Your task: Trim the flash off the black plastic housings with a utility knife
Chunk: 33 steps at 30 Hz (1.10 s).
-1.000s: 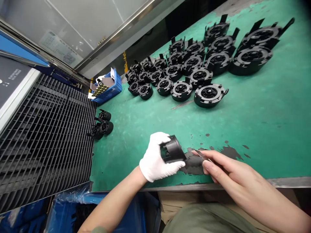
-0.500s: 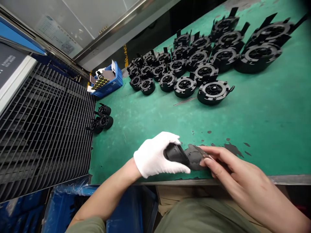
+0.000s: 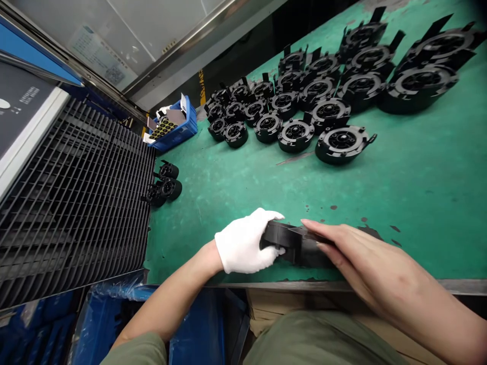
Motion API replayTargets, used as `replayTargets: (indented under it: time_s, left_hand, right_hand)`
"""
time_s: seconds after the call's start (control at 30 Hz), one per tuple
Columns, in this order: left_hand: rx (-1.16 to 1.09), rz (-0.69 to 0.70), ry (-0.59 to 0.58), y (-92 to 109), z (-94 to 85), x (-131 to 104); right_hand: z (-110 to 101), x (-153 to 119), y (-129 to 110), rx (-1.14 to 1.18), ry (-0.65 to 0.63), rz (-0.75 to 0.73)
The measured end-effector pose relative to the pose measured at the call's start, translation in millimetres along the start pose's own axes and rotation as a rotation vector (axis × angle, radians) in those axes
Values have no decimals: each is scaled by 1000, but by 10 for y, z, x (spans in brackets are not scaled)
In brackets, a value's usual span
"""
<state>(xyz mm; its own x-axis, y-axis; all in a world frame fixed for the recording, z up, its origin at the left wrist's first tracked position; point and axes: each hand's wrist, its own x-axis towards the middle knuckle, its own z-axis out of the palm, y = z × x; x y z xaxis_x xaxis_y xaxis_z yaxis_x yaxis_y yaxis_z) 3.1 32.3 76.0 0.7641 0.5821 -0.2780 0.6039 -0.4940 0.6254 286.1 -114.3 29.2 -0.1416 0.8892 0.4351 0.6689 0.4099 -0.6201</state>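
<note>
My left hand (image 3: 245, 242), in a white glove, is wrapped round a black round plastic part (image 3: 282, 234) just above the bench's front edge. The part is tipped on its side, and the fingers hide some of it. My bare right hand (image 3: 346, 248) pinches a thin blade-like tool (image 3: 317, 235) between thumb and fingers. Its narrow tip meets the upper rim of the part, though whether it cuts in I cannot tell. Behind, similar black round parts (image 3: 341, 143) stand in rows on the green bench top (image 3: 236, 187).
A blue bin (image 3: 178, 129) with labels and yellow-dotted sheets sits at the back left. Several more black parts (image 3: 170, 188) stand beside the dark slatted rack (image 3: 83, 203). A plastic-lined blue crate (image 3: 198, 329) lies below the bench edge. Dark worn patches (image 3: 369, 232) mark the bench.
My left hand has turned the black part onto its side. My right hand has brought the thin tool up and left against its rim, with the fingers straighter. The view has shifted slightly.
</note>
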Motion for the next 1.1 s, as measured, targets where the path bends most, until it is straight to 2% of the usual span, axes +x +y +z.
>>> replayTargets:
  time_s: [0.1,0.23,0.37,0.57,0.77,0.97,1.1]
  left_hand:
    - [55,-3,11,141,72,11]
    - [97,41,-7,242,67,104]
    - [110,-14,-13,258,41,123]
    - [137,-32,-50,284,12,112]
    - [159,-40,-62,282,17,117]
    - [143,-72,-77,257,37,95]
    - [145,-102,-93,277,34,95]
  right_hand:
    - [-47,67,55,-36,-35,-20]
    - [-99,120,95,-161,-63,-74]
    - [-60,109,137,-260,-67,-148]
    - [2,74,124,-229,-34,-165]
    - [-52,97,-1,-384,-56,-188]
    - [-129,146,-130,-423,-78,-277]
    - [-139,145,-142,-455,-37,-271]
